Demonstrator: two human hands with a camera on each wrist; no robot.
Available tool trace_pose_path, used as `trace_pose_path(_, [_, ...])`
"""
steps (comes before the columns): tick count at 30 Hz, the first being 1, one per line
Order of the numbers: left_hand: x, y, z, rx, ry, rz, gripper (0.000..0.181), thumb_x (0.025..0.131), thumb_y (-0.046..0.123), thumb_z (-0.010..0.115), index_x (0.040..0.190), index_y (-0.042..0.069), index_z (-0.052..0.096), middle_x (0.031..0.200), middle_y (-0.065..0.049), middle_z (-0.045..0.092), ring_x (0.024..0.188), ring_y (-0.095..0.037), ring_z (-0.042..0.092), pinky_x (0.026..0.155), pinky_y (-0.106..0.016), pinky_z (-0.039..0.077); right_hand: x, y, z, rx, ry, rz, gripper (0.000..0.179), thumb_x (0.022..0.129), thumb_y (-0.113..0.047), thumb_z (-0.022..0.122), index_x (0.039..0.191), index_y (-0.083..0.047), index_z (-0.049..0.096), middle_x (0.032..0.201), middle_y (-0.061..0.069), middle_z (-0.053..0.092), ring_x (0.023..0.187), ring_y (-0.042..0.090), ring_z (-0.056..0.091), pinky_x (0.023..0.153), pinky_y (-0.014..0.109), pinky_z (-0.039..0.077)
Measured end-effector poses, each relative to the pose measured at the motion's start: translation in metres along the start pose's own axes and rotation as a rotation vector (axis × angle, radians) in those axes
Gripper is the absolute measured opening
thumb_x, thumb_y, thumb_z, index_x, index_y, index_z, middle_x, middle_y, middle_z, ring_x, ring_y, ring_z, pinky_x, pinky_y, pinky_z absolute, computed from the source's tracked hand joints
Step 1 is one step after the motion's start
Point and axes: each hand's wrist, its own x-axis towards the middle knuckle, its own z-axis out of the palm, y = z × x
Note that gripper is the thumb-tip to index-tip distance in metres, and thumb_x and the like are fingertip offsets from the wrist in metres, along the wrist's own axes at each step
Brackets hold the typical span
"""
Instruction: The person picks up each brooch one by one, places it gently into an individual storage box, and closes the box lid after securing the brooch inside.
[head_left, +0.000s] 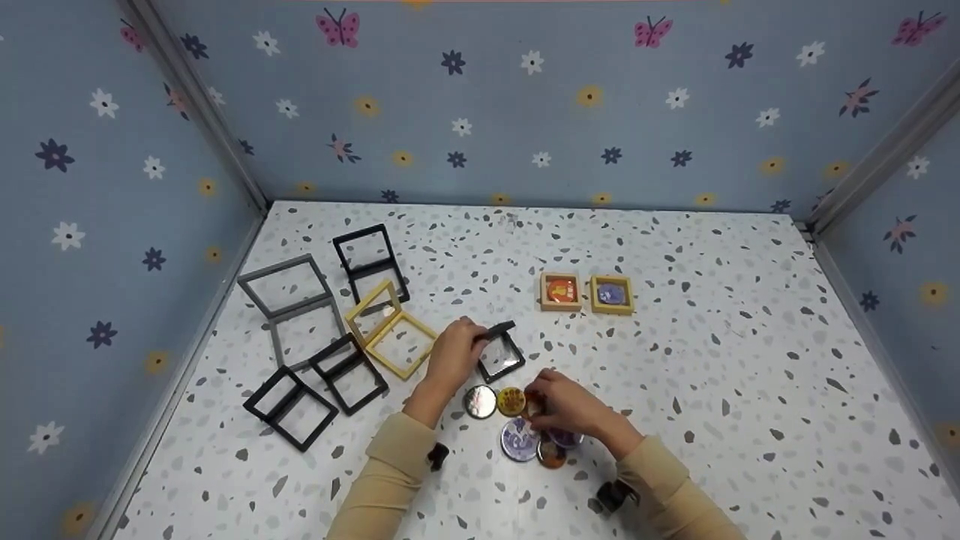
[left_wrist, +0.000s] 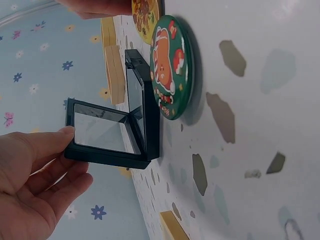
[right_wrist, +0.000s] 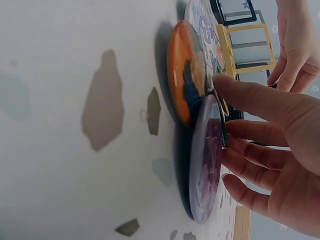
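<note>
My left hand pinches the raised lid of a small black display frame between thumb and fingers. The frame stands part-way unfolded on the table, with clear film in its panels. My right hand pinches a reddish round badge at its edge, its face mostly covered by the fingers. Around it lie a yellow badge, a lilac badge, an orange badge and a purple badge. Nearest the black frame is a green badge with a bear picture.
To the left, several unfolded frames lie close together: a grey one, a yellow one and black ones. Further back on the right stand a light wooden frame and a yellow frame, each with a badge inside. Patterned walls enclose the table.
</note>
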Motion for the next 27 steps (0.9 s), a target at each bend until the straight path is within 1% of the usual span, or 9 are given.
trace_pose_path(4, [-0.0006, -0.0001, 0.0005, -0.009, -0.002, -0.007, 0.012, 0.079, 0.006, 0.064, 0.088, 0.001, 0.068, 0.076, -0.005, 0.056, 0.072, -0.021, 0.053, 0.066, -0.033, 0.045, 0.0006, 0.0002, 0.001, -0.001, 0.004, 0.002, 0.039, 0.068, -0.019, 0.075, 0.099, 0.0, 0.061, 0.089, 0.005, 0.051, 0.075, 0.014, 0.048, 0.067, 0.027, 0.044])
trace_pose_path(10, [-0.0002, 0.0003, 0.0, -0.019, -0.013, -0.03, 0.013, 0.079, 0.006, 0.064, 0.09, 0.0, 0.068, 0.078, -0.006, 0.057, 0.074, -0.021, 0.054, 0.068, -0.033, 0.045, 0.0021, 0.0005, 0.002, 0.01, 0.002, 0.028, 0.036, 0.069, -0.018, 0.073, 0.098, 0.0, 0.062, 0.087, 0.004, 0.051, 0.072, 0.012, 0.048, 0.064, 0.026, 0.043])
trace_pose_path(20, [-0.001, 0.0001, 0.0004, -0.007, 0.006, -0.008, 0.011, 0.079, 0.007, 0.064, 0.088, 0.001, 0.068, 0.077, -0.006, 0.058, 0.073, -0.022, 0.055, 0.066, -0.033, 0.045, 0.0006, 0.0029, 0.0022, -0.017, 0.035, -0.03, 0.029, 0.068, -0.017, 0.071, 0.092, -0.002, 0.065, 0.081, 0.002, 0.052, 0.07, 0.011, 0.045, 0.061, 0.023, 0.042])
trace_pose_path(25, [-0.0013, -0.0004, 0.0006, -0.012, 0.013, -0.005, 0.01, 0.079, 0.007, 0.065, 0.087, 0.002, 0.068, 0.076, -0.005, 0.057, 0.072, -0.021, 0.054, 0.066, -0.032, 0.045, -0.0016, 0.0034, -0.0028, -0.028, 0.044, -0.051, 0.027, 0.068, -0.016, 0.072, 0.089, -0.002, 0.065, 0.08, 0.002, 0.053, 0.069, 0.011, 0.046, 0.06, 0.023, 0.042])
trace_pose_path(27, [-0.001, -0.0006, 0.0005, -0.011, 0.016, -0.006, 0.01, 0.079, 0.007, 0.065, 0.087, 0.002, 0.068, 0.076, -0.005, 0.057, 0.071, -0.02, 0.054, 0.065, -0.032, 0.045, -0.0027, 0.0033, -0.0059, -0.033, 0.042, -0.047, 0.027, 0.068, -0.016, 0.072, 0.089, -0.002, 0.066, 0.08, 0.002, 0.054, 0.069, 0.012, 0.047, 0.06, 0.024, 0.043])
